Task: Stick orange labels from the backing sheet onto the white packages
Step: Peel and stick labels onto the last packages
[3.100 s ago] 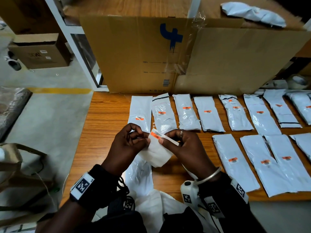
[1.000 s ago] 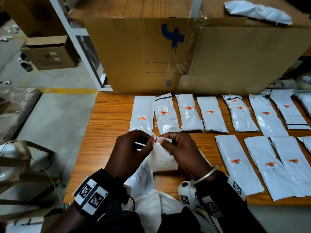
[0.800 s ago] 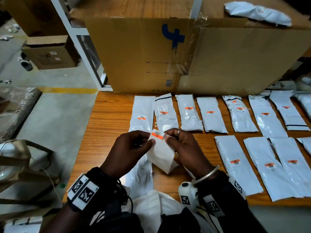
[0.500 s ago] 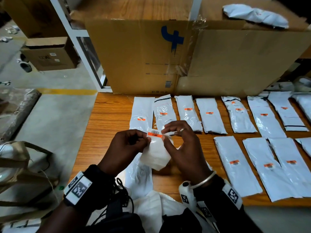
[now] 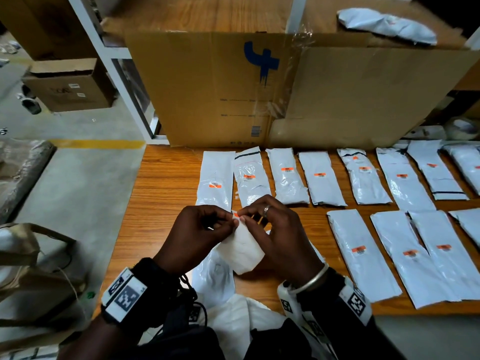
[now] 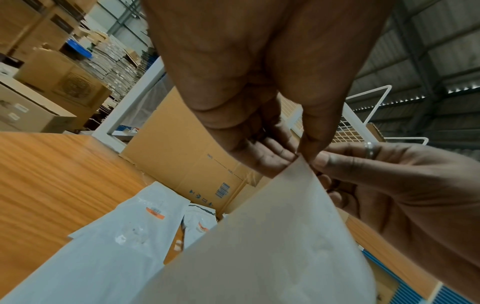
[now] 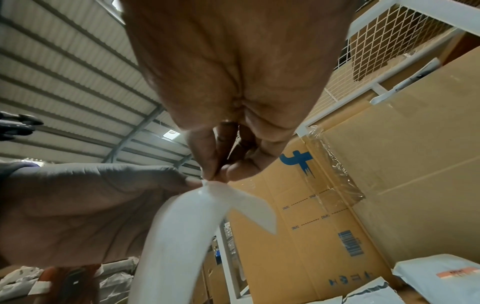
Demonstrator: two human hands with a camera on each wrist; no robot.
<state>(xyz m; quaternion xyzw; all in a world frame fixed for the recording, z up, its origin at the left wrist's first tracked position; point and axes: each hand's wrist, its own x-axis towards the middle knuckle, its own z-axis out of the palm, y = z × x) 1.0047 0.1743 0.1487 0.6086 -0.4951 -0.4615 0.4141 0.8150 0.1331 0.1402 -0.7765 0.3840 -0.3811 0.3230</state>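
Observation:
My left hand (image 5: 228,222) pinches the top corner of the white backing sheet (image 5: 240,252), held above the near middle of the table. My right hand (image 5: 245,216) pinches an orange label (image 5: 235,215) at that same corner, fingertip to fingertip with the left. In the left wrist view my left hand (image 6: 298,158) grips the tip of the backing sheet (image 6: 272,246); in the right wrist view my right hand (image 7: 215,176) nips the curled backing sheet (image 7: 187,226). White packages lie in two rows, such as a labelled package (image 5: 215,178). A package without a label (image 5: 214,276) lies under my hands.
A large cardboard box (image 5: 285,92) stands along the table's (image 5: 161,193) far edge, with a white bag (image 5: 384,24) on top. A white shelf frame (image 5: 124,81) and a smaller carton (image 5: 70,84) are at left, beyond the table's left edge.
The label at the sheet's top was fully in view half a second ago; now my right fingertips have closed onto it at the corner next to the left hand, covering most of it.

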